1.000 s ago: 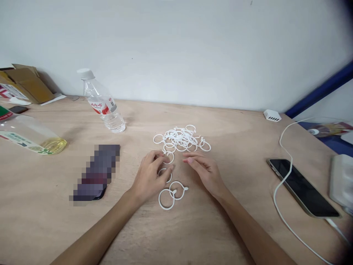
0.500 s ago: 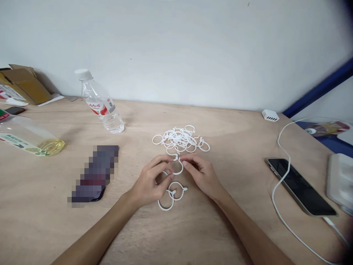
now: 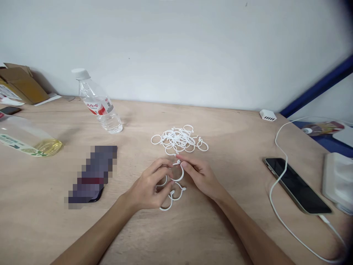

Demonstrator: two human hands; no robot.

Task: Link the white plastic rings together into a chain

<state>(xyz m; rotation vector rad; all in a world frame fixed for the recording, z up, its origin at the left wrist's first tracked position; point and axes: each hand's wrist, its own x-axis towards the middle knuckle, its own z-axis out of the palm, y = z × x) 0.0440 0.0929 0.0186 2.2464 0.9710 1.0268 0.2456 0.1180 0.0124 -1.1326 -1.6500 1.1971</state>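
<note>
My left hand (image 3: 153,184) and my right hand (image 3: 202,176) both pinch one white plastic ring (image 3: 182,173) just above the table. At its top, the ring's knobbed ends (image 3: 178,162) meet or overlap between my fingertips; whether they are locked I cannot tell. Below it lie a few similar loose rings (image 3: 166,209), partly covered by my left hand. Beyond my fingers is a tangled pile of white rings (image 3: 179,140), close to my right fingertips.
A tilted-looking water bottle (image 3: 100,106) and an oil bottle (image 3: 35,143) are on the left, with a blurred-out phone (image 3: 92,175) nearer. A cardboard box (image 3: 24,82) is at the back left. To the right lie a black-screened phone (image 3: 298,186), a white cable (image 3: 271,198) and a white charger (image 3: 268,115).
The held ring's ends were apart with a visible gap; now they are brought together. The ring has tipped and dropped slightly toward me. The view has shifted a little.
</note>
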